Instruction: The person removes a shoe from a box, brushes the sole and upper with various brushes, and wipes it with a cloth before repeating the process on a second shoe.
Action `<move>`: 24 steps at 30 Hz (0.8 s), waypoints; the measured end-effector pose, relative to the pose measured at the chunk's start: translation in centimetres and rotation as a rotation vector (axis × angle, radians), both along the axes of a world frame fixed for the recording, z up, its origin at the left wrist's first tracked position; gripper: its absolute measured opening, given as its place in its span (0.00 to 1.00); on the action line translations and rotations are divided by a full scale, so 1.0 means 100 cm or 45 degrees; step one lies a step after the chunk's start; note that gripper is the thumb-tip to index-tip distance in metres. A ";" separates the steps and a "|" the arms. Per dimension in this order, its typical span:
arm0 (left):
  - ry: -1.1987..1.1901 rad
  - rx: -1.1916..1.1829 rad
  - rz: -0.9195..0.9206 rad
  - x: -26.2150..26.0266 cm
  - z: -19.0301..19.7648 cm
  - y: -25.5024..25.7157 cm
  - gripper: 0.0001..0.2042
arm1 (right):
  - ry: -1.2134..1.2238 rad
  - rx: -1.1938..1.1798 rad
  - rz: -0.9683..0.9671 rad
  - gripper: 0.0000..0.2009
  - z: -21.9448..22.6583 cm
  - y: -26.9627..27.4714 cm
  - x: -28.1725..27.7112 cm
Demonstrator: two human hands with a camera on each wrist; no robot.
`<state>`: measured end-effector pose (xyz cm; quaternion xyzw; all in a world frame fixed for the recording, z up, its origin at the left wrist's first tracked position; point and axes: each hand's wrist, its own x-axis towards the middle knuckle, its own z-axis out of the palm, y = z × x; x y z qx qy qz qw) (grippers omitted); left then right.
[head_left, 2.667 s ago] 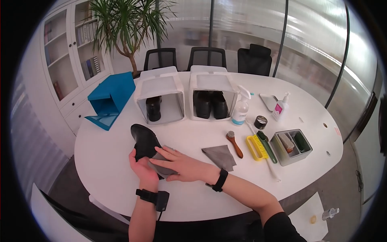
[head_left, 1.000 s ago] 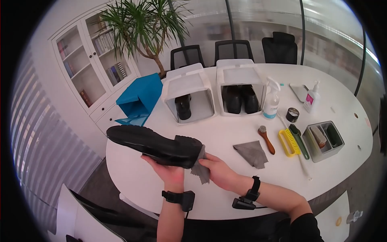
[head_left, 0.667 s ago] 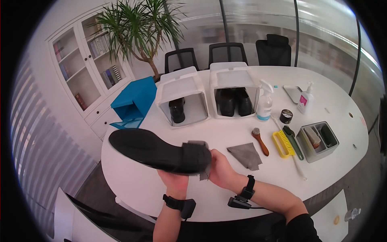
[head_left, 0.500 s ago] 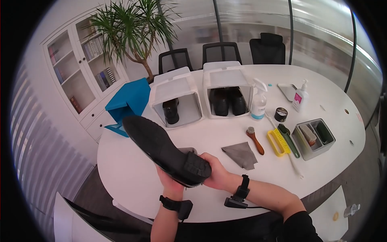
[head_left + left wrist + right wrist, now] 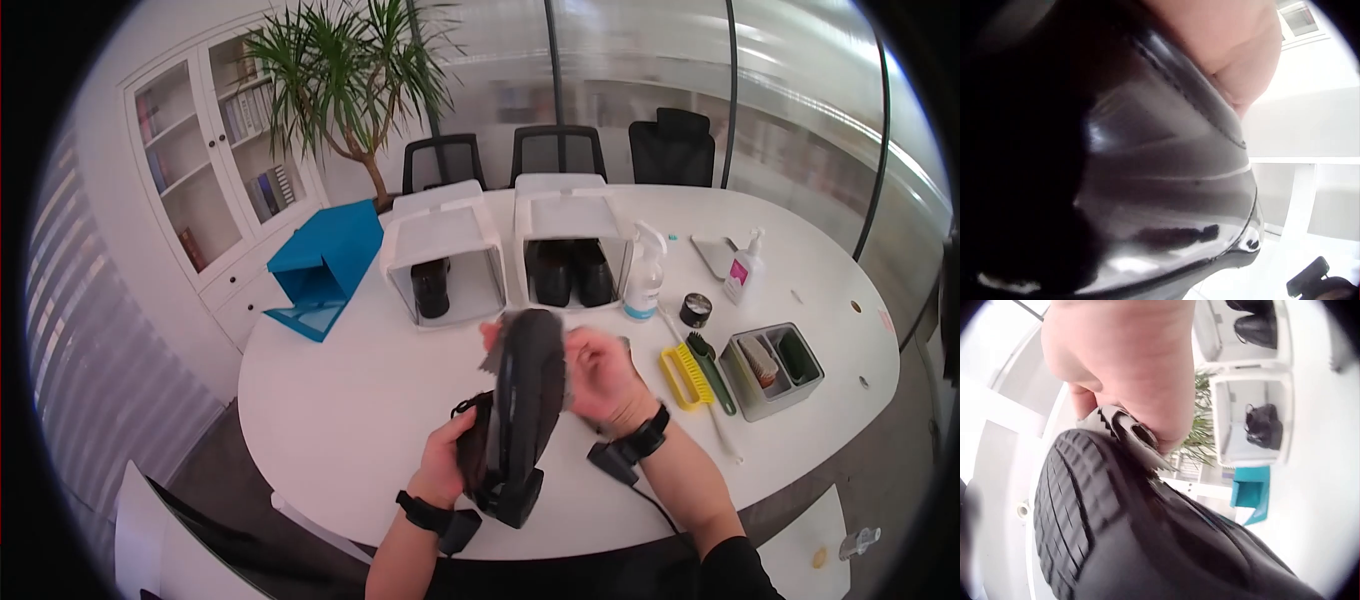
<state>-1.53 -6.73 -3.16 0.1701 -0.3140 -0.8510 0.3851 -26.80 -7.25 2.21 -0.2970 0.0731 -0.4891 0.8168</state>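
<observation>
A glossy black leather shoe [image 5: 527, 390] is held over the near part of the table, toe up, its sole turned toward the right. My left hand [image 5: 445, 455] grips it from the left near the opening; in the left wrist view that hand [image 5: 1229, 44] lies along the collar of the shoe [image 5: 1172, 169]. My right hand [image 5: 603, 378] reaches round the toe end with a grey zigzag-edged cloth [image 5: 494, 356]. In the right wrist view, the fingers of the right hand [image 5: 1122, 369] hold the bunched cloth [image 5: 1138, 440] against the toe, beside the ridged sole [image 5: 1069, 506].
Two white boxes [image 5: 440, 238] with black shoes inside stand behind, beside a blue box [image 5: 330, 255]. To the right are a spray bottle [image 5: 645, 275], a dark round tin [image 5: 696, 309], a yellow brush [image 5: 683, 378], a green brush [image 5: 712, 375] and a grey caddy [image 5: 775, 395].
The shoe has swung from lying slantwise toward the left to standing toe up. My right hand has moved from the heel end to the toe end with the cloth.
</observation>
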 end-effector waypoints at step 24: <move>-2.159 -3.130 0.593 -0.001 -0.010 -0.004 0.23 | 1.628 -1.959 -0.944 0.21 0.004 0.046 0.103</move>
